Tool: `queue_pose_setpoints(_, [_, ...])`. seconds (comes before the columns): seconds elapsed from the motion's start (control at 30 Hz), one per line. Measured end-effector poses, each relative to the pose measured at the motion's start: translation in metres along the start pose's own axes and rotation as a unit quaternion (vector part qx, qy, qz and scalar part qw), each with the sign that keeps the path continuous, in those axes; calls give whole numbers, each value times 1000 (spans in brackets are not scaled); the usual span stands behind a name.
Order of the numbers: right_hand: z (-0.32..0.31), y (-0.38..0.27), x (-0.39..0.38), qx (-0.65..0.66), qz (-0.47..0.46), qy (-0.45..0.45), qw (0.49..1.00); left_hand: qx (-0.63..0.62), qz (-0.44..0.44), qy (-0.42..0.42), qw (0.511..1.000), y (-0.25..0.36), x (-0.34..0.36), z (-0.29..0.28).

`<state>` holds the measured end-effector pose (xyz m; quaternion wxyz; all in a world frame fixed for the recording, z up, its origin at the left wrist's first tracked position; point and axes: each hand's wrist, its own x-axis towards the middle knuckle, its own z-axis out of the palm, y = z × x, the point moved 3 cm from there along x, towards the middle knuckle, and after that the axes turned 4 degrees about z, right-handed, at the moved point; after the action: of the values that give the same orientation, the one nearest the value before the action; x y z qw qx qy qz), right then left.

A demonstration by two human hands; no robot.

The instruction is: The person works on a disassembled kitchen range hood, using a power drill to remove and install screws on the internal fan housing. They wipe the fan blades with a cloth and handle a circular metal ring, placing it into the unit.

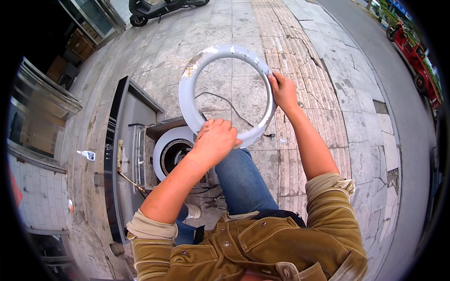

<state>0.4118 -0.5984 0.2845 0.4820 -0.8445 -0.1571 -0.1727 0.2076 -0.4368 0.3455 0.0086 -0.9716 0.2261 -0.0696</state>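
Observation:
A big pale-grey ring with flaking white patches and a brownish spot is held up above my knee. My right hand grips its right side, thumb on the inner edge. Over the lower left rim my left hand is closed, knuckles up; its fingertips are partly hidden. Below and to the left, beside my leg, lies an opened range hood with a dark front panel. A round fan wheel sits in its opening inside a pale collar, partly covered by my left forearm.
A long-handled brush rests against the hood. A spray bottle lies on the pavement at left. A black cable with a plug crosses the paving. A scooter stands at the far edge, a red three-wheeler at the right roadside.

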Motion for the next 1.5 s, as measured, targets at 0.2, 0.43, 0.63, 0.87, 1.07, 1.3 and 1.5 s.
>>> queue_pose_setpoints(0.2, [0,25,8,-1,-4,37,999,-19,3,-8,1000,0,-1,-3])
queue_pose_setpoints(0.43, [-40,84,6,-357,65,-14,932,-8,-3,-25,1000,-2,0,-6])
queue_pose_setpoints(0.63, [-19,19,-12,96,74,-133,984,-14,-3,-39,999,-3,2,-1])
queue_pose_setpoints(0.87, [-10,32,-7,189,44,-5,981,-40,-2,-39,998,3,5,-7])
queue_pose_setpoints(1.07, [-26,46,10,-200,-5,53,978,-18,10,-49,999,2,3,-6])
queue_pose_setpoints(1.3, [-15,-12,2,-52,-2,-98,994,-11,21,-40,999,1,0,-3])
queue_pose_setpoints(1.5, [-12,-18,7,-93,-64,-65,991,-21,29,-42,998,6,3,-4])
